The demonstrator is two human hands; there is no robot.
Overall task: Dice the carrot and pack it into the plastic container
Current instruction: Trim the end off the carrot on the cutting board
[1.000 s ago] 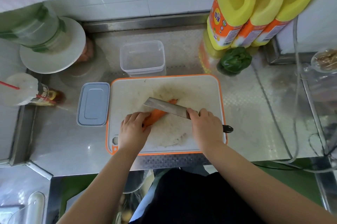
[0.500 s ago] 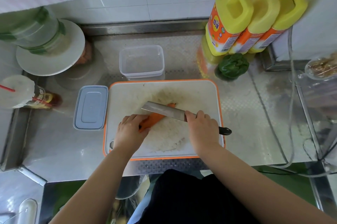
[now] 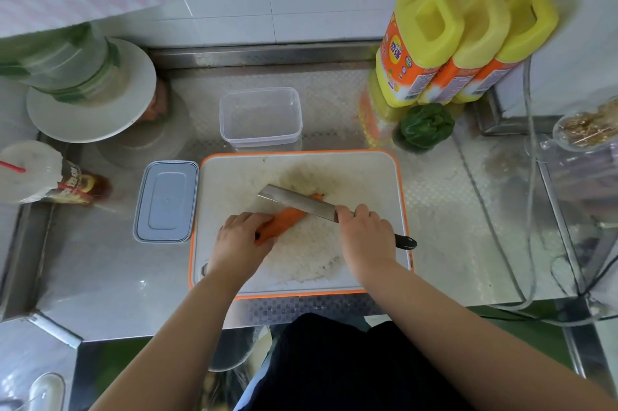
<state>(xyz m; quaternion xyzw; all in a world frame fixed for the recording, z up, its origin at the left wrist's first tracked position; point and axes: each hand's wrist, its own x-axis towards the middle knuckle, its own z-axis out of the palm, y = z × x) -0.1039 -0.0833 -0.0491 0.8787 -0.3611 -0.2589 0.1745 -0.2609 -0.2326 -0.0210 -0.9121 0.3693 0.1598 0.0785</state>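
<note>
On steel surface (image 3: 100, 283), board (image 3: 368, 183) centred; empty container (image 3: 261, 119) just beyond, lid (image 3: 165, 201) left, ready for packing. Knife (image 3: 297, 204) crosses carrot (image 3: 289, 216), which lies mid-board. Right hand (image 3: 366, 236) grips handle; left hand (image 3: 242, 240), fingers curled, pins carrot's near end, steadying cut.

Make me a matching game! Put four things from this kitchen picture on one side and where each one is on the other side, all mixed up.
Things:
1. carrot
2. lid
3. plastic container
4. green pepper

Places:
A. on the counter just behind the cutting board
B. in front of the yellow bottles
C. on the cutting board, under the knife
D. on the counter left of the cutting board

Pairs: 1-C, 2-D, 3-A, 4-B
</note>
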